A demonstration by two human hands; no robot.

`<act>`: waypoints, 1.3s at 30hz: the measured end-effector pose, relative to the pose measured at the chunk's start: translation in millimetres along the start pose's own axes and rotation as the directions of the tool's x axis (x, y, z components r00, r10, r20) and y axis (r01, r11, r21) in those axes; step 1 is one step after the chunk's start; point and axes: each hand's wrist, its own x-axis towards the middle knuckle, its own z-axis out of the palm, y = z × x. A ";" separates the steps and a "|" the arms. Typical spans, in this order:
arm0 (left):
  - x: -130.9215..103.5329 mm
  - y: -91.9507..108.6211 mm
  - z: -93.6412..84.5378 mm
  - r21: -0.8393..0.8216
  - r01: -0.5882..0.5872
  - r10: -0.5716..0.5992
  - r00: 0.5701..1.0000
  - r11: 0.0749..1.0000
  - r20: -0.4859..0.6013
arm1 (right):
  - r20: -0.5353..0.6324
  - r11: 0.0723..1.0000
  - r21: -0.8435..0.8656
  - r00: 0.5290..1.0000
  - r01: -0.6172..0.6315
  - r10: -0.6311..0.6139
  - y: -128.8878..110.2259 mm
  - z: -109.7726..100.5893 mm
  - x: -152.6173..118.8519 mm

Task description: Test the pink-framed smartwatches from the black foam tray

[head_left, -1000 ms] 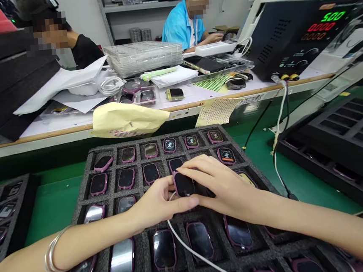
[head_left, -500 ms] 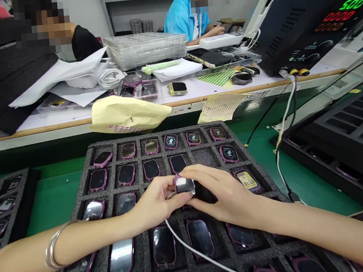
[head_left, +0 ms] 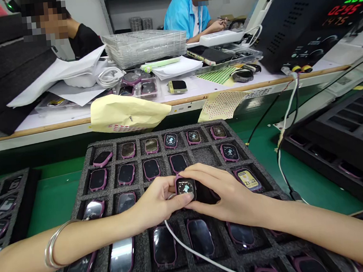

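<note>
A purple-framed watch (head_left: pixel 186 186) with a lit dial on its screen is held above the grey foam tray (head_left: pixel 89 154). My left hand (head_left: pixel 161 199) grips its left side, thumb across the lower screen. On its right side, the fingers of my right hand (head_left: pixel 219 187) hold the top and bottom edges. A white cable (head_left: pixel 191 249) runs down from under my left hand; its end at the watch is hidden by the fingers. Other purple watches sit in the tray's compartments, among them one with a yellow screen (head_left: pixel 248 179) right of my right hand.
Behind the tray, a bench (head_left: pixel 190 96) bears clear plastic trays (head_left: pixel 145 48), papers, a yellow-green watch (head_left: pixel 177 87) and a black power supply (head_left: pixel 305 27). More black foam trays stand at left (head_left: pixel 28 200) and right (head_left: pixel 353 138). Two people sit beyond the bench.
The held watch's screen has gone from blank and reflective to a lit dial. The power supply's lower readouts have risen from zero. Both hands have barely moved.
</note>
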 end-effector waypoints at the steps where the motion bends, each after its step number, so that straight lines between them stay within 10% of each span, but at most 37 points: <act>1: -0.1 0.7 0.4 -0.002 0.001 -0.001 1.000 1.000 0.001 | 0.001 1.000 0.000 1.000 0.002 -0.002 -0.1 0.1 -0.2; 33: 2.6 4.8 4.5 0.062 0.020 -0.024 0.998 0.998 0.058 | 0.045 0.987 0.088 0.990 -0.136 0.132 -4.0 -10.0 1.9; 39: -3.7 1.9 1.5 0.069 -0.002 -0.005 0.994 0.998 0.107 | -0.134 0.979 -0.046 0.972 -0.198 0.191 17.4 -34.1 5.4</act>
